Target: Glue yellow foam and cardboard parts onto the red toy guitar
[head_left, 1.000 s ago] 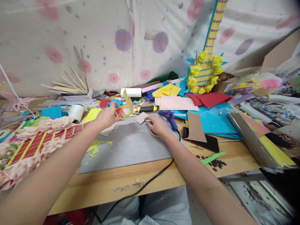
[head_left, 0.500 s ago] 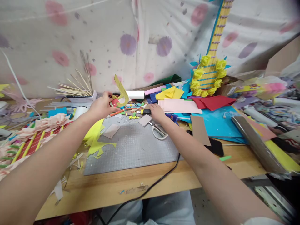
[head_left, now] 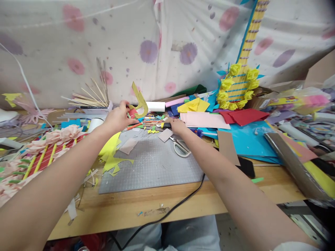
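At the back of the grey cutting mat (head_left: 157, 167), my left hand (head_left: 119, 116) is curled around the left end of a yellow J-shaped piece (head_left: 141, 104), which stands upright. Something red (head_left: 132, 113) shows just beside those fingers, and an orange pencil-like stick (head_left: 134, 126) lies below the thumb. My right hand (head_left: 178, 126) rests with bent fingers over a black-handled tool (head_left: 166, 124) with a yellow band; its exact kind is unclear. Scissors (head_left: 181, 148) with pale handles lie under my right wrist. Small yellow bits (head_left: 152, 131) and a pinkish card (head_left: 165, 135) are between the hands.
Yellow scraps (head_left: 112, 157) and a red, flower-edged craft piece (head_left: 49, 151) lie left. Wooden sticks (head_left: 89, 99) fill a box behind. Pink sheets (head_left: 205, 120), blue sheets (head_left: 251, 139) and a yellow paper guitar (head_left: 239, 87) are right. A black cable (head_left: 180, 200) crosses the front edge.
The whole view has shifted slightly, so things appear a little farther right. Both hands stay at the same things, with no clear change of hold.
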